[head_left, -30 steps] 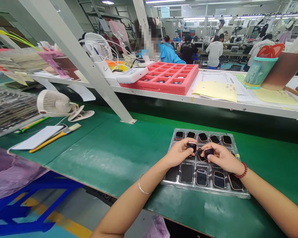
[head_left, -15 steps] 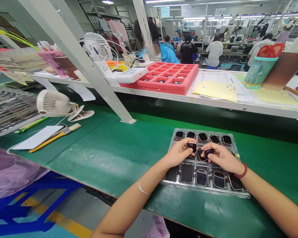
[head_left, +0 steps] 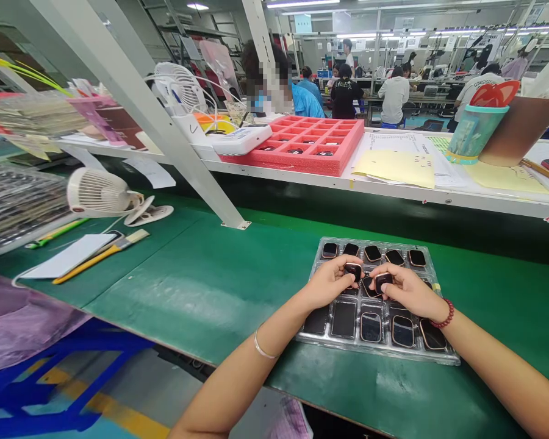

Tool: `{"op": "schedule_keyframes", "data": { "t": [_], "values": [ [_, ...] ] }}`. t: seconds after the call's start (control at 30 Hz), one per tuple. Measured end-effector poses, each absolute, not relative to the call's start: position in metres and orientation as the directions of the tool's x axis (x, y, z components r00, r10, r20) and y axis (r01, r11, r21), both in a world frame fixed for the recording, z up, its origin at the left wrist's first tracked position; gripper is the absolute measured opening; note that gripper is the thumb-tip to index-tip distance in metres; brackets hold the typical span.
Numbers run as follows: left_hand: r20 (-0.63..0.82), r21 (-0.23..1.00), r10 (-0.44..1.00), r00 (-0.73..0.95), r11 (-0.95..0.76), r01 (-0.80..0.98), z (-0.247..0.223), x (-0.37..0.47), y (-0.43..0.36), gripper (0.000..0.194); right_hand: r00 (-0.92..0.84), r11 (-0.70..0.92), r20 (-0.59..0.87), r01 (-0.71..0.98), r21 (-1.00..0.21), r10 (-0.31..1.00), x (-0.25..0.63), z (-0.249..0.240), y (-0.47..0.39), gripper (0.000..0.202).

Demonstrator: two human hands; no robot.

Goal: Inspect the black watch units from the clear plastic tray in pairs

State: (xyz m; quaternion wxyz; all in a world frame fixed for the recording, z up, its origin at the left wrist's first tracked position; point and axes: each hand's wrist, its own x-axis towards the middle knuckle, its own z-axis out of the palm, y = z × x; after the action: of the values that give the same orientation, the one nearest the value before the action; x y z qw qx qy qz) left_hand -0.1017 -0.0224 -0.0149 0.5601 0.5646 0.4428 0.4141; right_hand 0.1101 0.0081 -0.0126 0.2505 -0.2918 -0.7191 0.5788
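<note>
A clear plastic tray (head_left: 348,345) lies on the green bench, its pockets holding several square, dark-faced watch cases with gold-coloured rims. Above its middle row, my left hand (head_left: 332,281) pinches one watch case (head_left: 352,270) between thumb and fingers, dark face up. Close beside it, my right hand (head_left: 409,286) grips another watch case (head_left: 383,281), tilted the same way. The two held cases are a small distance apart. Part of the middle row is hidden under my hands. At the front left, pockets of the tray show only dark bottoms.
A small white fan (head_left: 98,192), a brush (head_left: 103,256) and stacked trays (head_left: 22,204) are on the left of the bench. On the raised shelf stand a red foam tray (head_left: 297,161), papers (head_left: 393,166) and a teal cup (head_left: 476,134). A slanted white post (head_left: 187,152) meets the bench. A person sits opposite.
Both hands hold the same watch cases in nearly the same place. The view has shifted very slightly. In the background a standing person has come into sight.
</note>
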Motion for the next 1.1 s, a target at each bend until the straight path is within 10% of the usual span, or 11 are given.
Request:
{"op": "schedule_keyframes", "data": {
  "t": [1.1],
  "values": [
    [-0.023, 0.999, 0.961, 0.276, 0.013, 0.040, -0.0169, -0.1021, -0.0211, 0.028, -0.713, 0.134, 0.010, 0.118, -0.984, 0.701, 0.1105, -0.0161, 0.0097, 0.023]
  ]
}}
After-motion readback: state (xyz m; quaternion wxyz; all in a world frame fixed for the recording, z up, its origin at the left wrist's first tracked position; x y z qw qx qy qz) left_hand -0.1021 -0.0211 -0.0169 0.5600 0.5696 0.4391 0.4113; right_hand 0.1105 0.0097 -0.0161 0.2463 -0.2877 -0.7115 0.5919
